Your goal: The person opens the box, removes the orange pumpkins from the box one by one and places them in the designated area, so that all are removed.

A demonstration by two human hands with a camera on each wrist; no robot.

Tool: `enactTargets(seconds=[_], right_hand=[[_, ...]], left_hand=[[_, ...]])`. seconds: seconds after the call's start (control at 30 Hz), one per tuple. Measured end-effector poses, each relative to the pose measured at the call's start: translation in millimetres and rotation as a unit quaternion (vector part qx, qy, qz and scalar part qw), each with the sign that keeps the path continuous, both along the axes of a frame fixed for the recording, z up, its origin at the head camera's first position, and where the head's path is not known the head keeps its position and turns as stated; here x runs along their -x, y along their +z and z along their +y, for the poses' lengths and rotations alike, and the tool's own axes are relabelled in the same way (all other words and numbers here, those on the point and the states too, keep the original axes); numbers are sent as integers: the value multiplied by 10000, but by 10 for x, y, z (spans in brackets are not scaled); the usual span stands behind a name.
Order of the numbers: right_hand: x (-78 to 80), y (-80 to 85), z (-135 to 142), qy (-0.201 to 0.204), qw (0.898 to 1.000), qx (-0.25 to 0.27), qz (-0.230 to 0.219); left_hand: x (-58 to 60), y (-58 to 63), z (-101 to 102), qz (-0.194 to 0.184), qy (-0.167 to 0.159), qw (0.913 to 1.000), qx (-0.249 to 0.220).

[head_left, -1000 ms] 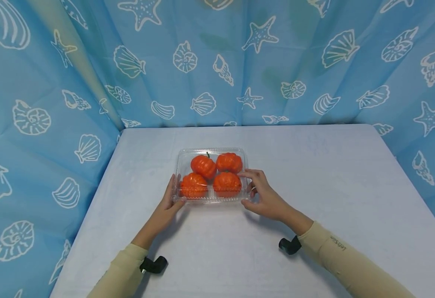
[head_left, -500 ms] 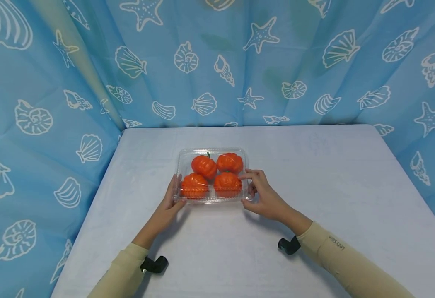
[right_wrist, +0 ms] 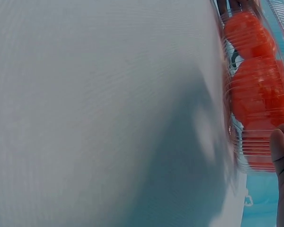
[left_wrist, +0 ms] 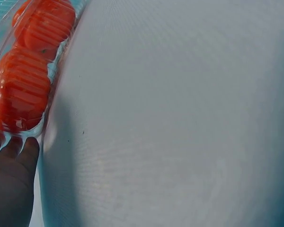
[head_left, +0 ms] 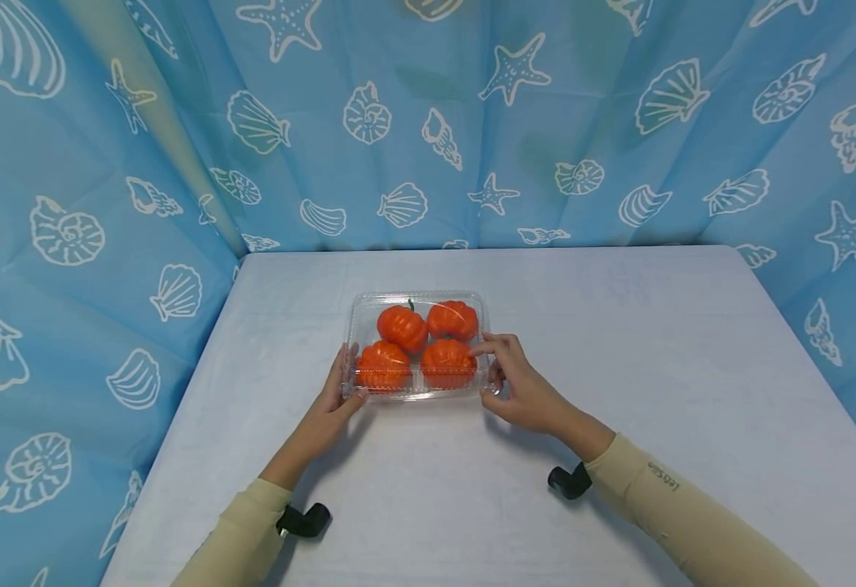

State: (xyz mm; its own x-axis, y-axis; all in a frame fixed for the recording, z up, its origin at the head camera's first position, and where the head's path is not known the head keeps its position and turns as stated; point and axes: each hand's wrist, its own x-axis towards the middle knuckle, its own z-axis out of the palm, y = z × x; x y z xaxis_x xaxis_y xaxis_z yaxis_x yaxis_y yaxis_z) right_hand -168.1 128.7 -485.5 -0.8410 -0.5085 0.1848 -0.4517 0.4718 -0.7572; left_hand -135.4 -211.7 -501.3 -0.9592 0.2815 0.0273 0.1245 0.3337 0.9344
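Note:
A clear plastic clamshell box [head_left: 364, 318] sits mid-table, its lid down over several orange mini pumpkins [head_left: 449, 364]. One has a short green stem. My left hand [head_left: 323, 416] grips the box's near left corner, thumb along the front edge and fingers behind the left side. At the right end, my right hand [head_left: 522, 393] holds the near corner with bent fingers, index fingertip over the lid. Ribbed plastic covers a pumpkin [left_wrist: 21, 90] in the left wrist view, above my fingertips. The right wrist view has my thumb [right_wrist: 282, 147] against the box's ribbed side.
White cloth covers the table [head_left: 619, 342]. Blue curtains [head_left: 428, 179] with white shell and starfish prints hang behind it and along both sides. A black wrist mount [head_left: 303, 522] sits at the left sleeve, another mount [head_left: 570, 482] at the right.
My right thumb has shifted slightly to the right along the box's near corner. The left hand and the box are almost unmoved.

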Motion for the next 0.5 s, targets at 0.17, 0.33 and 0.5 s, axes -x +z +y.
enactTargets(seconds=[0.17,0.33,0.5], right_hand=[[12,16,0,-10,9999,-142,57],[31,17,1,-43,9997,-224,117],[31,31,-7,-89,9994,-206,266]], left_hand=[[3,0,-7,7,-19,10000,5],[5,12,-8,-10,-9,10000,36],[13,1,-12,22,-10,10000,17]])
